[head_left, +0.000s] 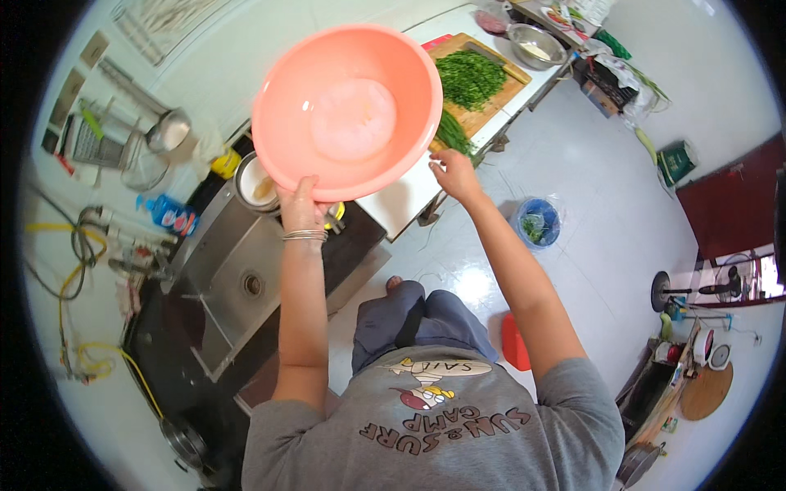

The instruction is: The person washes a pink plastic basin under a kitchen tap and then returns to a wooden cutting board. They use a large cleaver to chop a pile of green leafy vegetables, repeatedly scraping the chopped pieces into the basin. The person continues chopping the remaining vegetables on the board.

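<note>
My left hand (302, 208) is closed on the near rim of a large pink plastic basin (282, 106), thumb over the edge. The basin is tilted so that its inside faces me, and only a few small wet-looking marks show in it. Just off the basin's lower right rim is my right hand (453, 175), its fingers loosely bent and apart, with nothing visible in them. Beyond it, chopped greens (471, 79) lie on a wooden cutting board (506, 92), and a bunch of uncut green stalks (453, 133) rests by the board's near end, partly hidden by the basin.
Left of me is a steel sink (237, 282) set in a dark counter (168, 348). A white-lined pot (255, 182) and a blue bottle (174, 214) stand near it. A metal bowl (536, 46) sits past the board. A blue bin (536, 222) and a red container (516, 342) are on the floor.
</note>
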A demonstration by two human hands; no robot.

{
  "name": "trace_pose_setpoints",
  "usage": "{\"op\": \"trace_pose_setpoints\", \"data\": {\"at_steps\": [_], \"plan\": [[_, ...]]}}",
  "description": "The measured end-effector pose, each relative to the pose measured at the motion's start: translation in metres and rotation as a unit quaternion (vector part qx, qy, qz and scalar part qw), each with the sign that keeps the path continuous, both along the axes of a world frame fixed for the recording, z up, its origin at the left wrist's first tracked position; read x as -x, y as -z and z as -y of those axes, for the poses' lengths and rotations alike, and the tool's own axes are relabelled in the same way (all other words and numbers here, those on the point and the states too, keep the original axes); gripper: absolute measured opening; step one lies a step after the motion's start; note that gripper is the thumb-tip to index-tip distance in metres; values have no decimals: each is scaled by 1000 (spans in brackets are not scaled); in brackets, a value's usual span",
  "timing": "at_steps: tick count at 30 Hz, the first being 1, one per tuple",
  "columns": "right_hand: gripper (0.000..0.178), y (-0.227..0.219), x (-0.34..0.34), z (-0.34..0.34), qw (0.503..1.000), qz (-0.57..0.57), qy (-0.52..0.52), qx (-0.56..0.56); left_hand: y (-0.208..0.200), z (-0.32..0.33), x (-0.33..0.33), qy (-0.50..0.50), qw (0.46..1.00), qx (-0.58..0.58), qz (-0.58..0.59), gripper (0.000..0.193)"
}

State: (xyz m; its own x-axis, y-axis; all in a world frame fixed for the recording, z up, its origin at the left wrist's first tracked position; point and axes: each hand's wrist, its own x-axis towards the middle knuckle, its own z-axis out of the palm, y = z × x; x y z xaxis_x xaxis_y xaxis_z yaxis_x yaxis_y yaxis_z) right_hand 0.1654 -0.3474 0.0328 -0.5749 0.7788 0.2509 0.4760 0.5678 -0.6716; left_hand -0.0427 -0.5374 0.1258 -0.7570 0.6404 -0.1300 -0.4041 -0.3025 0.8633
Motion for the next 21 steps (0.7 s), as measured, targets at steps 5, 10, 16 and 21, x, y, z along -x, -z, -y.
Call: {"op": "trace_pose_setpoints", "data": {"at_steps": [5,10,16,21], "plan": [[26,18,-15,-30,991,34,0,126,33,-69,-22,29,997,67,31,64],[25,53,-23,-76,994,7,-69,83,68,-116,-33,-8,987,162,12,53],[26,25,-39,-157,986,52,-120,107,75,-156,-78,-41,995,93,16,56],[25,12,-52,-201,975,57,-176,125,69,-188,-115,-115,981,151,28,58]]}}
